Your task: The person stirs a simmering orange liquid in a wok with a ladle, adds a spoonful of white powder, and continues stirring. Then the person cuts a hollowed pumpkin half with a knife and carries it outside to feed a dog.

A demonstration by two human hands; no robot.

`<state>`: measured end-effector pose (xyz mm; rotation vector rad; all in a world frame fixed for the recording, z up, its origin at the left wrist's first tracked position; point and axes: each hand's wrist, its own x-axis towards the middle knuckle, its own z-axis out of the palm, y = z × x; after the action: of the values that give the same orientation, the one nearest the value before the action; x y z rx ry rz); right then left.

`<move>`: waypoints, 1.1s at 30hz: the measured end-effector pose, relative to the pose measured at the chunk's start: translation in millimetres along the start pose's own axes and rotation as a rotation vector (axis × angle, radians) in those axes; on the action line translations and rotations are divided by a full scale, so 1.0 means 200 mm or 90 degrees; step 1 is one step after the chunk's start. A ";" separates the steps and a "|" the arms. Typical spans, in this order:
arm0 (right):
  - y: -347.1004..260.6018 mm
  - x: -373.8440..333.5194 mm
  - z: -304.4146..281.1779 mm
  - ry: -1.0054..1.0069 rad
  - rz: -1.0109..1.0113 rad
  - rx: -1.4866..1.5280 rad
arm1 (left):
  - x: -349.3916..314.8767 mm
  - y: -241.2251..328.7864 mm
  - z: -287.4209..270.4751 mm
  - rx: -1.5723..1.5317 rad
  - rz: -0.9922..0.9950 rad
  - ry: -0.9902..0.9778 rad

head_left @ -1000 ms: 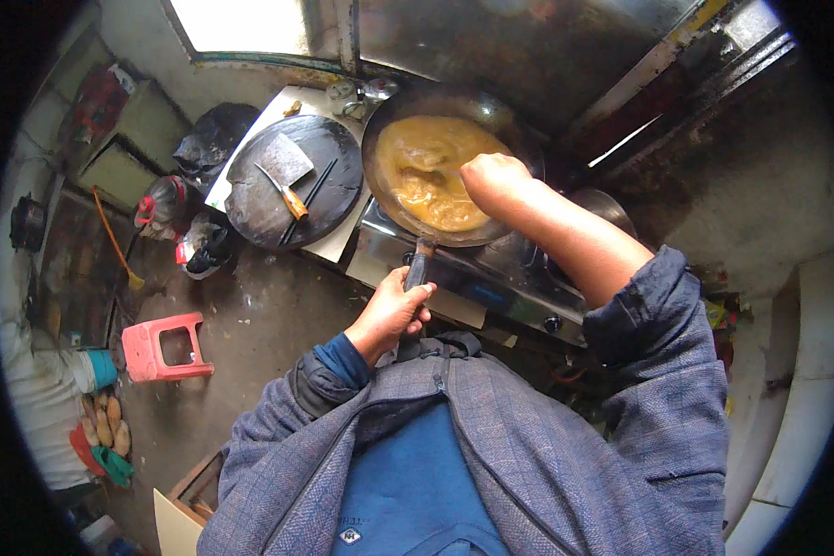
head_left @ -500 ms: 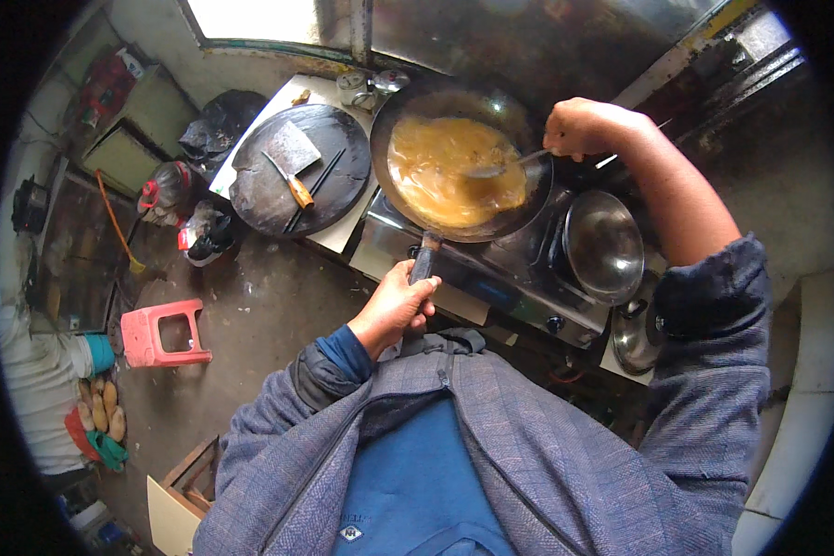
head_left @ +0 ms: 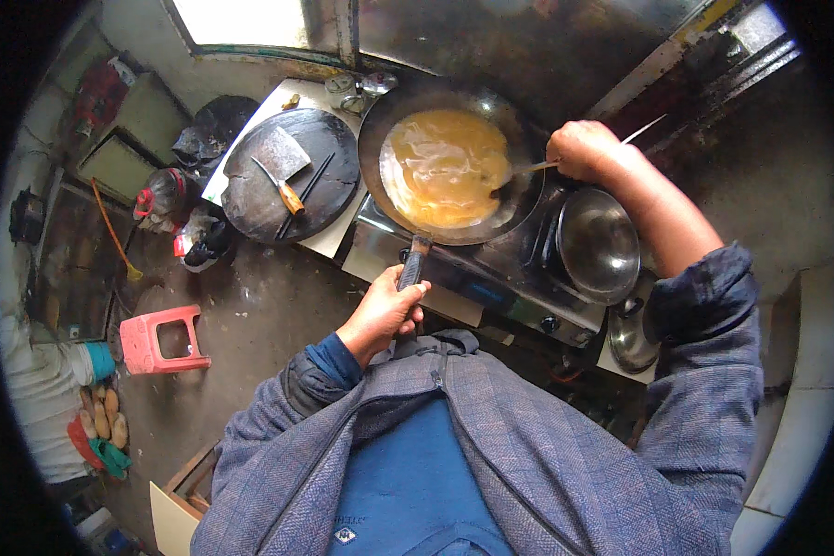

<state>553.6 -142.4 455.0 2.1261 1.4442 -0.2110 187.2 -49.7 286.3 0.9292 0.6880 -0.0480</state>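
Observation:
My left hand [head_left: 385, 310] is wrapped round the dark handle [head_left: 413, 263] of a wok [head_left: 519, 120], which sits on the stove. A yellow-brown liquid, like beaten egg, [head_left: 445, 167] spreads over the wok's bottom. Closed round a metal spatula [head_left: 532, 168], my right hand [head_left: 584, 149] is over the wok's right rim. The spatula's blade dips at the right edge of the liquid and is partly hidden there. Its light rear end sticks out beyond my wrist.
Left of the wok, a round black chopping board [head_left: 241, 199] bears a cleaver [head_left: 283, 157] and dark chopsticks [head_left: 317, 183]. A metal bowl [head_left: 600, 246] stands on the stove [head_left: 473, 287] at right, near a pot lid [head_left: 630, 338]. A pink stool [head_left: 162, 340] is on the floor.
The spatula has drawn back from mid-wok to the right side of the liquid, and my right hand has come lower and nearer. My left hand keeps its hold on the handle.

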 end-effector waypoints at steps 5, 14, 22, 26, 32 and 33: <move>-0.04 0.09 0.32 0.111 0.002 0.146 | 0.01 0.00 -0.01 0.014 -0.002 0.000; -0.21 0.24 0.45 0.231 -0.044 0.291 | 0.00 0.00 0.00 0.023 0.006 -0.004; -0.13 0.17 0.01 0.142 -0.136 0.134 | 0.00 -0.01 0.00 0.010 0.005 0.002; -0.07 0.08 -0.29 -0.037 -0.082 0.016 | 0.01 -0.01 -0.01 0.025 -0.012 -0.006; 0.06 -0.02 -0.44 -0.171 -0.094 -0.048 | 0.00 0.00 0.00 0.012 -0.012 0.005; 0.07 -0.03 -0.43 -0.213 -0.085 -0.060 | 0.00 0.00 0.00 0.010 -0.005 0.000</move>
<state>548.8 -104.9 534.0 1.8175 1.3660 -0.5130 187.6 -49.0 286.5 0.9417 0.6918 -0.0615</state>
